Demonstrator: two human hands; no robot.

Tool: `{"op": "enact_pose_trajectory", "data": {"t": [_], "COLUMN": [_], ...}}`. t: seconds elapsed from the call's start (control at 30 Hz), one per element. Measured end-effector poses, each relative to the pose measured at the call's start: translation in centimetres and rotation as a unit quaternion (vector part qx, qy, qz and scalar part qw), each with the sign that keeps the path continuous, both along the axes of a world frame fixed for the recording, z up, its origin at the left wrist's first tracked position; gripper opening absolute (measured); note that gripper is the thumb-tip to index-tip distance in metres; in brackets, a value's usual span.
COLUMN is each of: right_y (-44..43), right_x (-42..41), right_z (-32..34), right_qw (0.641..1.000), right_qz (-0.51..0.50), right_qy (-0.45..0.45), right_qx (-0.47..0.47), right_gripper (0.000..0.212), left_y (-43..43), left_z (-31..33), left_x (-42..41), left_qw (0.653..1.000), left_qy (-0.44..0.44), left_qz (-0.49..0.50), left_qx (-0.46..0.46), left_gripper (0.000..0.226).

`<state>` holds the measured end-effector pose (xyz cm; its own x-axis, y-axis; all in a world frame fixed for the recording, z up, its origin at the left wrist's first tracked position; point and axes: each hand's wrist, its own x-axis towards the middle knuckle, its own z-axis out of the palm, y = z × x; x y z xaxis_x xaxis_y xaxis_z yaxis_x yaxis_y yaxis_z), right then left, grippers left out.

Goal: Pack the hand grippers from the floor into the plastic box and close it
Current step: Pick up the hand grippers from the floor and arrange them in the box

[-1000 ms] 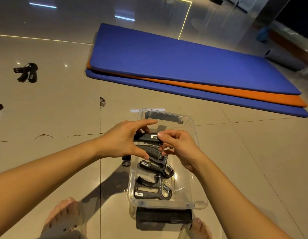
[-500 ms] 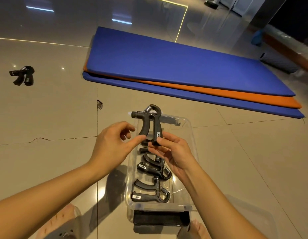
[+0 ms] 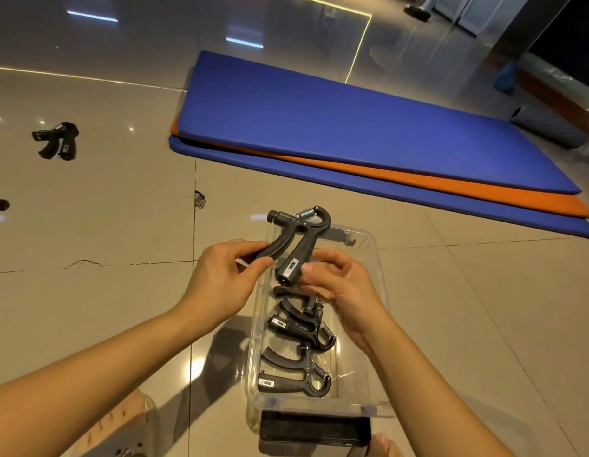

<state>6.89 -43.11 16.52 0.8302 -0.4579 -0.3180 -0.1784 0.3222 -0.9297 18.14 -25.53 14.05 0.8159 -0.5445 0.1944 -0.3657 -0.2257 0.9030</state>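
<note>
Head view: left hand now pinches the hand gripper too; right hand still pinches it.

left hand pinching, right hand gripping

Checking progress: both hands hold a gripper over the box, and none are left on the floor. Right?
Not quite. The head view shows at least one floor gripper lying far left. The rest stands: left hand and right hand hold a gripper over the box.
</note>
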Motion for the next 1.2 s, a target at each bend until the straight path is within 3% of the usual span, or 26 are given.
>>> {"op": "enact_pose_trajectory", "data": {"t": [0.07, 0.17, 0.3, 0.5, 0.73, 1.07, 1.2], "right_y": [-1.8, -4.0, -4.2, -3.6, -3.6, -3.1, -3.1], "right_x": [-0.1, -0.6, -0.5, -0.5, -1.1, -3.0, -3.8], "right_z": [0.9, 1.8, 2.0, 1.6, 0.9, -0.7, -1.6], "right_qw": [0.988, 0.919, 0.85, 0.798, 0.763, 0.752, 0.767], "right_qz": [-0.025, 0.032, 0.156, 0.219, 0.261, 0.266, 0.255], "right_qy": [0.034, 0.072, 0.052, 0.098, 0.131, 0.116, 0.123], "right_qx": [-0.148, -0.387, -0.501, -0.552, -0.577, -0.591, -0.575], "right_gripper": [0.046, 0.065, 0.083, 0.101, 0.11, 0.107, 0.102], "left_y": [0.4, 0.9, 1.2, 1.2, 1.0, 0.2, -0.4], "left_z": [0.1, 0.5, 1.2, 1.2, 0.6, -0.2, -0.7], "left_x": [0.7, 1.5, 2.0, 2.1, 2.2, 2.3, 1.8], "left_qw": [1.0, 0.998, 0.991, 0.979, 0.973, 0.956, 0.956], "left_qy": [0.015, 0.049, 0.101, 0.138, 0.14, 0.176, 0.173], "left_qz": [-0.004, -0.032, -0.091, -0.148, -0.171, -0.216, -0.223], "left_qx": [0.007, 0.026, 0.012, 0.014, 0.065, 0.087, 0.085], "left_gripper": [0.025, 0.027, 0.029, 0.028, 0.031, 0.031, 0.035]}}
